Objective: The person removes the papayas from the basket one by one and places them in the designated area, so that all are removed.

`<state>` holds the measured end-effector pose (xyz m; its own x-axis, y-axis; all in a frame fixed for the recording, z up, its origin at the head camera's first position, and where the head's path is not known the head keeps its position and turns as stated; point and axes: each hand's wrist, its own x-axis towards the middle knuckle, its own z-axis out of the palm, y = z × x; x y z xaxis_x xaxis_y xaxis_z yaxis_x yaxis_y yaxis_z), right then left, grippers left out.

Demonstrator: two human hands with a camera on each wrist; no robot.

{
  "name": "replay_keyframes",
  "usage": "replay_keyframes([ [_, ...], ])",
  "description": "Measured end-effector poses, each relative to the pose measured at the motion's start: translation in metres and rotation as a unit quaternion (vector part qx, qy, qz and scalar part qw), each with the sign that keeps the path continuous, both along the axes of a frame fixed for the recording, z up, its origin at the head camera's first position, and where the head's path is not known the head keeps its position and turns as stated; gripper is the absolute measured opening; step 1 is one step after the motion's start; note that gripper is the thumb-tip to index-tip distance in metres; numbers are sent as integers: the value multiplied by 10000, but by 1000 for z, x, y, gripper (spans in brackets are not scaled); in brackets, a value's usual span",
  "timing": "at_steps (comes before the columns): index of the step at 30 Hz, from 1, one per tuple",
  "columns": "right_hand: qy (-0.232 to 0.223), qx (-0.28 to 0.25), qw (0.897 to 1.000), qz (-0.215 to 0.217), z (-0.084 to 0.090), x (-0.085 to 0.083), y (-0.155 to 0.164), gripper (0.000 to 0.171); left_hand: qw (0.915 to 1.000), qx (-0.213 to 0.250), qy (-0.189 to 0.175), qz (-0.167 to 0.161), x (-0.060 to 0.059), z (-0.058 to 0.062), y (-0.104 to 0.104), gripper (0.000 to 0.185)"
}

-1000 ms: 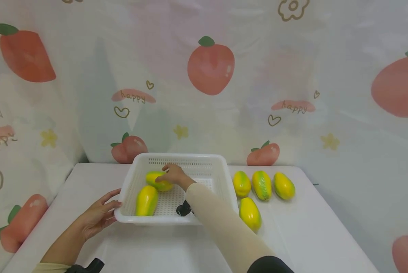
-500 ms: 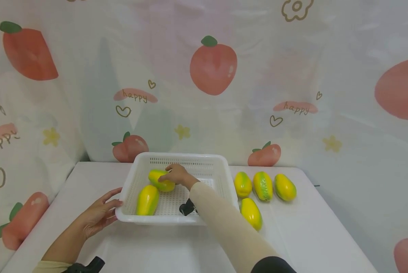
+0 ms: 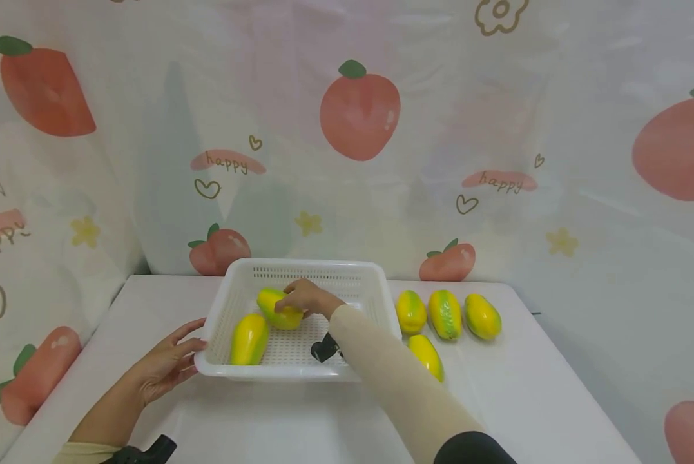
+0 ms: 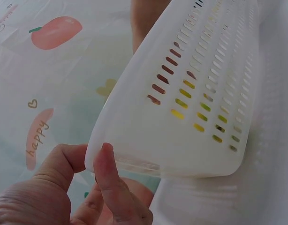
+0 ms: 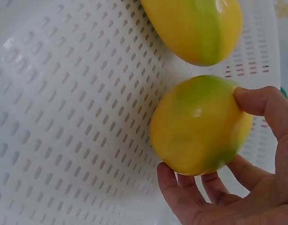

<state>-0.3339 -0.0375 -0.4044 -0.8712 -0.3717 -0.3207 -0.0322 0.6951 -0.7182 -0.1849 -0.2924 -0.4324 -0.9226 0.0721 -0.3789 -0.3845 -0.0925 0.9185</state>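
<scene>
A white perforated plastic basket stands on the table with two yellow-green papayas in it. My right hand reaches inside and holds the rear papaya, thumb on one side and fingertips on the other, as the right wrist view shows. That papaya lies close over the slotted floor. Just in front of it rests the other papaya, untouched. At the basket's left front corner, my left hand pinches the rim; in the left wrist view its fingers press there.
Right of the basket several more papayas lie on the white table: three in a back row, such as this papaya, and one papaya nearer, partly behind the right sleeve. A fruit-print curtain hangs behind the table.
My right hand has shifted slightly right, and the papaya it holds has moved right and turned, its far end now pointing more toward the back. My left hand stays at the basket corner.
</scene>
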Motion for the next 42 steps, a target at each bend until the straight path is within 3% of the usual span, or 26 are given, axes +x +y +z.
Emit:
replay_keyframes([
  [8,-283,-74,9995,83,5,-1,9,61,9997,-167,145,-97,-1,-2,-1,70],
  [17,-1085,-441,9925,344,1,-2,25,61,10000,35,21,-87,0,-3,-2,67],
  [24,-1538,-770,9849,206,-3,-6,41,64,9999,93,17,-36,0,-3,-3,61],
  [29,-1733,-943,9802,150,-3,-6,54,68,9999,102,2,-19,0,-2,-3,55],
  [37,-1969,-1067,9744,200,2,-4,72,59,9998,196,12,-38,2,-3,-2,54],
  [42,-2117,-1069,9710,299,5,-4,82,55,9998,205,16,-44,2,-4,-2,62],
])
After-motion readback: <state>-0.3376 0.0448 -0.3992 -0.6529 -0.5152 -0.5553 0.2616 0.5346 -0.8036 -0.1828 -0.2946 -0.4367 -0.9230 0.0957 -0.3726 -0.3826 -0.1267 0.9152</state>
